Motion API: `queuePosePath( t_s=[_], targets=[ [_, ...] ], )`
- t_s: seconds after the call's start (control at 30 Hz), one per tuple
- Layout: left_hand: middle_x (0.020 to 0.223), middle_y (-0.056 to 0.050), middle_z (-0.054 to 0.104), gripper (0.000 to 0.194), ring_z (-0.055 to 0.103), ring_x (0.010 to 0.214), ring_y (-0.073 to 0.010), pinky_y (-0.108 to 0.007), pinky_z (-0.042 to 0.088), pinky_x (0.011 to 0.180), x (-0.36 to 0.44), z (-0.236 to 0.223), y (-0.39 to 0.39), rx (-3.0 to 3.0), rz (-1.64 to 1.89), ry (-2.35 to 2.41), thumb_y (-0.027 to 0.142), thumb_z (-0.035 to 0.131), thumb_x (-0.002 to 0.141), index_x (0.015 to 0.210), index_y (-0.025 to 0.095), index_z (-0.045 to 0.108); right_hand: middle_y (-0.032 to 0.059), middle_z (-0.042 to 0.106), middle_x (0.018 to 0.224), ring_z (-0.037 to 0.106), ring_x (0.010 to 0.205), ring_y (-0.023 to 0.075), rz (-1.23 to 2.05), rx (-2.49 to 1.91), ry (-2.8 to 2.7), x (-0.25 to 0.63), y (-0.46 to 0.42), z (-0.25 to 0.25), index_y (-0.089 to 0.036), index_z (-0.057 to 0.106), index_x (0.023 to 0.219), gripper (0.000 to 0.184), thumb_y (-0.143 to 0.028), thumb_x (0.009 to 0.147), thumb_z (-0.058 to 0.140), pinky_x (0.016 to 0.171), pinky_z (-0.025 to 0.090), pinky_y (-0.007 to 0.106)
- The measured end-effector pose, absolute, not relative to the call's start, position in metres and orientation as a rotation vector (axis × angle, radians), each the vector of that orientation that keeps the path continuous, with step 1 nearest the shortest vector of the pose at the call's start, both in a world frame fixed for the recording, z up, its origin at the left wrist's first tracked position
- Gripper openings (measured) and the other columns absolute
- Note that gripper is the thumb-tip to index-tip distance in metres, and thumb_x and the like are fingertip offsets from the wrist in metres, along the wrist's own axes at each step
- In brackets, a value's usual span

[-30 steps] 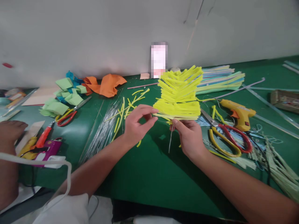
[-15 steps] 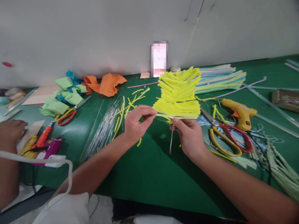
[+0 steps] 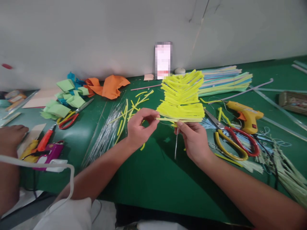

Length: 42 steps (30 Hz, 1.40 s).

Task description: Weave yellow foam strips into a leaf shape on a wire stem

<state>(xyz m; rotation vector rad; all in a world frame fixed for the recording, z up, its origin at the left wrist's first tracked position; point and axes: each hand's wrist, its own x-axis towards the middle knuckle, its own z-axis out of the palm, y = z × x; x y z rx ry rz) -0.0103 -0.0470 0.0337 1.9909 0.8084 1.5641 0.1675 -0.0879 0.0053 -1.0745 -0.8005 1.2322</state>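
A feather-shaped piece built of many yellow strips (image 3: 183, 99) stands tilted over the green table (image 3: 148, 179), strung on a thin wire that hangs below it. My right hand (image 3: 195, 140) pinches the wire stem at the bottom of the piece. My left hand (image 3: 139, 127) is closed in a pinch on the end of the lowest yellow strip at the piece's left side.
Yellow-and-red scissors (image 3: 230, 140) and a yellow glue gun (image 3: 246, 116) lie to the right. Loose yellow strips (image 3: 130, 110) and thin wires (image 3: 105, 135) lie left of my hands. Green and orange paper, a second pair of scissors (image 3: 72, 116) and another person's hand (image 3: 11, 135) are at far left.
My left hand's fingers have closed from a loose spread into a pinch on the lowest strip. The yellow piece has shifted slightly left.
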Motion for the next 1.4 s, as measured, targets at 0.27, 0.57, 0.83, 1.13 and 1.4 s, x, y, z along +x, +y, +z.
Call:
queuePosePath(
  t_s=[0.27, 0.57, 0.83, 1.13, 1.4],
  targets=[
    [0.090, -0.002, 0.068, 0.022, 0.060, 0.071, -0.0081, -0.021, 0.054, 0.063, -0.012, 0.032, -0.045, 2.038, 1.594, 0.839, 0.009, 0.067, 0.081, 0.101, 0.019, 0.068, 0.0002, 0.063, 0.060, 0.058, 0.063, 0.0150, 1.241, -1.089, -0.796, 0.167, -0.089, 0.006, -0.021, 0.064, 0.060, 0.027, -0.038, 0.074, 0.078, 0.067, 0.048, 0.030],
    [0.089, -0.001, 0.073, 0.036, 0.065, 0.069, -0.0081, -0.020, 0.057, 0.064, -0.005, 0.042, -0.053, 1.863, 1.448, 0.784, 0.009, 0.071, 0.078, 0.111, 0.020, 0.067, -0.0011, 0.061, 0.059, 0.055, 0.056, 0.0107, 1.356, -0.999, -0.538, 0.164, -0.086, 0.018, -0.019, 0.060, 0.060, 0.026, -0.033, 0.069, 0.080, 0.059, 0.046, 0.026],
    [0.083, 0.000, 0.071, 0.031, 0.065, 0.068, -0.0079, -0.019, 0.057, 0.063, -0.003, 0.046, -0.056, 1.765, 1.430, 0.829, 0.011, 0.073, 0.076, 0.105, 0.020, 0.069, -0.0022, 0.060, 0.058, 0.054, 0.054, 0.0101, 1.364, -0.998, -0.553, 0.163, -0.087, 0.017, -0.019, 0.057, 0.061, 0.028, -0.033, 0.069, 0.080, 0.057, 0.046, 0.025],
    [0.084, 0.001, 0.069, 0.028, 0.063, 0.067, -0.0076, -0.020, 0.055, 0.061, -0.003, 0.044, -0.056, 1.827, 1.493, 0.815, 0.011, 0.071, 0.079, 0.105, 0.021, 0.069, -0.0021, 0.059, 0.056, 0.054, 0.054, 0.0103, 1.336, -1.000, -0.578, 0.162, -0.087, 0.015, -0.019, 0.060, 0.061, 0.027, -0.034, 0.070, 0.080, 0.057, 0.046, 0.025],
    [0.083, 0.001, 0.065, 0.031, 0.060, 0.068, -0.0084, -0.021, 0.053, 0.060, -0.005, 0.042, -0.054, 1.912, 1.537, 0.814, 0.008, 0.065, 0.079, 0.107, 0.021, 0.068, -0.0014, 0.061, 0.060, 0.056, 0.059, 0.0120, 1.323, -0.996, -0.619, 0.163, -0.089, 0.013, -0.019, 0.065, 0.066, 0.021, -0.032, 0.073, 0.080, 0.063, 0.046, 0.027]
  ],
)
